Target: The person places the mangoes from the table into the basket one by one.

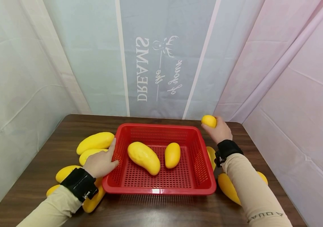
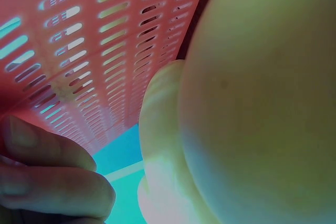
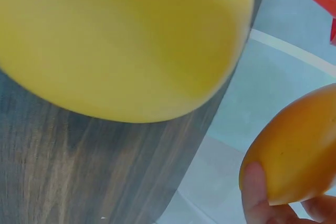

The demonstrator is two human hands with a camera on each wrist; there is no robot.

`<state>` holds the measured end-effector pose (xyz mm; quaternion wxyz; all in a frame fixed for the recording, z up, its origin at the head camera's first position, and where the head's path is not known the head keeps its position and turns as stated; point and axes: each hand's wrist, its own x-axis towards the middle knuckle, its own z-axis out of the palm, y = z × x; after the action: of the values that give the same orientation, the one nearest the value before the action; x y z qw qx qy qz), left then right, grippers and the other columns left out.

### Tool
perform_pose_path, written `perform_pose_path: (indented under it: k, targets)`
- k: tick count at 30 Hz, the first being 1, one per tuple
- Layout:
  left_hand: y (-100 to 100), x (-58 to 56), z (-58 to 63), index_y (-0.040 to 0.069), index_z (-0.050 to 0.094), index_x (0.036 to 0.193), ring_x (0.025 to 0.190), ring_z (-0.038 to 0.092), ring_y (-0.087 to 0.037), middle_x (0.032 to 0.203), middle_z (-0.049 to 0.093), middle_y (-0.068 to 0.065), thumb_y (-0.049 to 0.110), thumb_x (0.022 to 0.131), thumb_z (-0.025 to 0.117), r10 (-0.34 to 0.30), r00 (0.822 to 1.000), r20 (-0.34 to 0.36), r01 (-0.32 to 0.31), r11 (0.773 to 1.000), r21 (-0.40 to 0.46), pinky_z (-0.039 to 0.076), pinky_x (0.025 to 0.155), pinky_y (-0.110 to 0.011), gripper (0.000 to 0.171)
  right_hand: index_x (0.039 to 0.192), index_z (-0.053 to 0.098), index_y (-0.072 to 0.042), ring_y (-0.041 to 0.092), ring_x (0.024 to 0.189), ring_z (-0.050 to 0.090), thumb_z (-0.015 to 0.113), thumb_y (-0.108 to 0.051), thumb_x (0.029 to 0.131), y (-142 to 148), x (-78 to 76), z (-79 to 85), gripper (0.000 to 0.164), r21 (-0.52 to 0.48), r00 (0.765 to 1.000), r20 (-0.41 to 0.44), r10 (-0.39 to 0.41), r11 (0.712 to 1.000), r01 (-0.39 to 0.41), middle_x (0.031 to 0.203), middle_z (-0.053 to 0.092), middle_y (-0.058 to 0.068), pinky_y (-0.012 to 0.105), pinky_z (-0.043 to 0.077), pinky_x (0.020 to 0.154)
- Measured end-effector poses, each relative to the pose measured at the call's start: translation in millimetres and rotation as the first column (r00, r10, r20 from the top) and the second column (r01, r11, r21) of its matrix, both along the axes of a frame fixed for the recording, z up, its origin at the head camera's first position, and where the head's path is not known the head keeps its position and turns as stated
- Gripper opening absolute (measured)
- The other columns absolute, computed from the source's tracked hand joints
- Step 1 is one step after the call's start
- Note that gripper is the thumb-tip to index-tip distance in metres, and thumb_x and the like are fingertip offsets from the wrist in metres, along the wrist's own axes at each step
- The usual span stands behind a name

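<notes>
My left hand [image 1: 100,162] is at the left rim of a red plastic basket [image 1: 161,191], thumb over the rim. In the left wrist view, curled fingers [image 2: 58,182] lie against the outside of its slotted wall. Inside the basket lie a large elongated yellow mango [image 1: 144,158] and a smaller mango [image 1: 172,155]. My right hand [image 1: 220,130] holds a small yellow mango [image 1: 208,121] above the table, beyond the basket's far right corner. In the right wrist view, fingertips press on the held mango [image 3: 294,148].
Several yellow mangoes [image 1: 94,142] lie left of the basket, partly under my left hand and wrist. More mangoes [image 1: 229,188] lie to the right, partly hidden by my right forearm. The dark wooden table [image 1: 161,211] ends at a printed curtain [image 1: 164,108].
</notes>
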<state>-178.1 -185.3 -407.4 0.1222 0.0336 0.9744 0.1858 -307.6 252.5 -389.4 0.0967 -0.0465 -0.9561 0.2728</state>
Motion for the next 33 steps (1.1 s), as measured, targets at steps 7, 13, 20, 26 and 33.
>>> perform_pose_path:
  k: [7, 13, 20, 26, 33]
  targets:
    - [-0.7, -1.1, -0.9, 0.006, 0.003, 0.159, 0.054, 0.055, -0.015, 0.069, 0.056, -0.002, 0.032, 0.094, 0.060, -0.001, 1.000, 0.003, 0.001, 1.000, -0.006, 0.041, 0.053, -0.029, 0.091, 0.150, 0.032, -0.007, 0.041, 0.104, 0.059, 0.052, -0.066, 0.088, -4.3, 4.5, 8.8, 0.088, -0.040, 0.999, 0.035, -0.031, 0.999, 0.032, 0.131, 0.056, 0.027, 0.050, 0.049, 0.081]
    - [-1.8, -0.8, -1.5, 0.006, 0.003, 0.159, 0.055, 0.055, -0.015, 0.070, 0.056, -0.002, 0.032, 0.094, 0.061, -0.012, 1.000, -0.001, 0.012, 1.000, -0.005, 0.041, 0.053, -0.030, 0.091, 0.147, 0.035, -0.005, 0.040, 0.096, 0.061, 0.051, -0.070, 0.087, -7.6, 6.2, 12.5, 0.089, -0.024, 0.998, 0.042, -0.040, 0.999, 0.041, 0.122, 0.060, 0.028, 0.043, 0.048, 0.073]
    - [-2.4, -1.1, -1.4, 0.006, 0.003, 0.159, 0.055, 0.056, -0.015, 0.070, 0.057, -0.002, 0.032, 0.094, 0.061, -0.010, 1.000, 0.005, 0.010, 1.000, 0.006, 0.042, 0.053, -0.030, 0.091, 0.142, 0.041, -0.006, 0.040, 0.090, 0.062, 0.049, -0.072, 0.087, -12.1, 7.7, 15.8, 0.087, 0.030, 0.999, 0.012, -0.041, 0.999, 0.041, 0.114, 0.063, 0.027, 0.040, 0.045, 0.067]
    - [-2.0, -1.2, -1.8, 0.007, 0.002, 0.160, 0.054, 0.056, -0.015, 0.069, 0.057, -0.002, 0.031, 0.094, 0.061, -0.001, 1.000, 0.017, 0.001, 1.000, 0.010, 0.043, 0.053, -0.029, 0.091, 0.136, 0.046, -0.008, 0.035, 0.079, 0.062, 0.047, -0.075, 0.086, -15.0, 7.7, 18.0, 0.084, 0.075, 0.999, -0.003, -0.036, 0.997, 0.037, 0.100, 0.064, 0.022, 0.035, 0.041, 0.060]
    - [-2.6, -0.9, -1.8, 0.006, 0.002, 0.159, 0.055, 0.057, -0.014, 0.070, 0.058, -0.002, 0.031, 0.094, 0.060, -0.013, 1.000, 0.007, 0.012, 1.000, 0.023, 0.043, 0.053, -0.030, 0.091, 0.131, 0.048, -0.008, 0.032, 0.074, 0.060, 0.045, -0.078, 0.085, -20.4, 7.5, 21.9, 0.084, 0.093, 1.000, -0.004, -0.019, 0.995, 0.019, 0.097, 0.064, 0.020, 0.034, 0.039, 0.058]
